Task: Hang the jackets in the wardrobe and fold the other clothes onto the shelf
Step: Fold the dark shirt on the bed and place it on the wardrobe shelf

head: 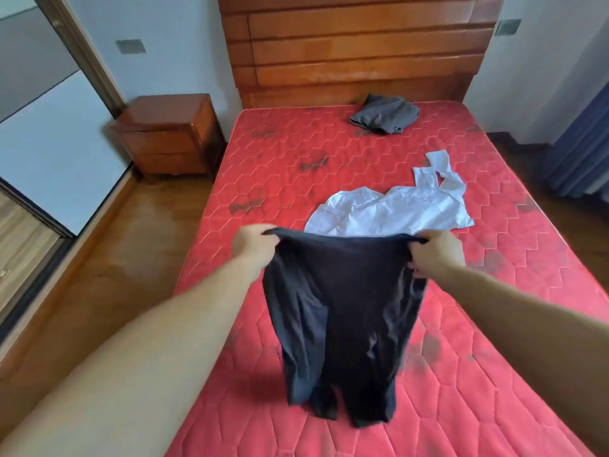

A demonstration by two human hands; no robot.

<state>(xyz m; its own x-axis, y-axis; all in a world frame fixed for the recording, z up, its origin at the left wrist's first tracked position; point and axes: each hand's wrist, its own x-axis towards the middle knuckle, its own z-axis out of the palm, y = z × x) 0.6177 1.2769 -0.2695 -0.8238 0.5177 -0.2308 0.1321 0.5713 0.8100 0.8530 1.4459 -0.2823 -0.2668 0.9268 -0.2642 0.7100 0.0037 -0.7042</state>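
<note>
Folding step in hand. Left hand (253, 245) and right hand (431, 255) each pinch top corner of dark garment (342, 311), held spread above mattress (263, 166) foot end, hem brushing it. Next, likely: lay flat, fold. White shirt (392, 209), grey garment (384, 115) wait beyond.

Red quilted mattress (273, 166), wooden headboard (359, 47), bedside cabinet (168, 133), blue curtain (583, 140).

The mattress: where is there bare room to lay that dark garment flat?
The left strip of the mattress, from the headboard down, is bare. The right middle is crowded by the white shirt; the grey garment sits near the headboard. The dark garment hangs over the near end.
</note>
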